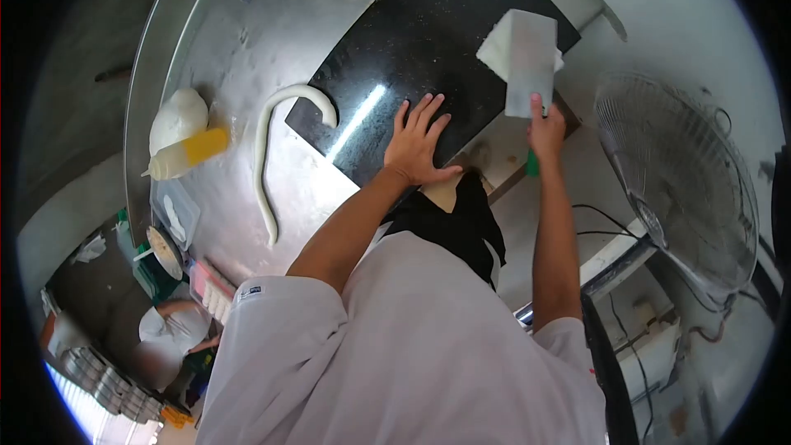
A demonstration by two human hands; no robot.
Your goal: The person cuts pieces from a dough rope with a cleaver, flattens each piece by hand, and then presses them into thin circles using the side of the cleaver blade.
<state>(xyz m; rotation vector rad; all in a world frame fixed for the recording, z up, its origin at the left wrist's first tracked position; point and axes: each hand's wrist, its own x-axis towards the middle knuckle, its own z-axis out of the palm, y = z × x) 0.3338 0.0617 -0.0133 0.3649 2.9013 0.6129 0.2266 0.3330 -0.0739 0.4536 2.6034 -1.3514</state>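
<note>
Here the left hand [418, 142] lies flat on the black slab [412, 49], the right hand [545, 128] grasping a white scraper [527, 62], dough rope [268, 148] alongside.

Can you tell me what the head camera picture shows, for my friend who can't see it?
A person's left hand lies flat on a black stone slab, while the right hand holds up a white block. A long rope of white dough lies beside the slab on the metal table.

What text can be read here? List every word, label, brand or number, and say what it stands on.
No text can be read.
Sleeve patch: a small dark mark, too small and blurred to read.
Squeeze bottle: no label shows.
White block in the right hand: blank.
Left hand lies on the black slab: unmarked.
</note>
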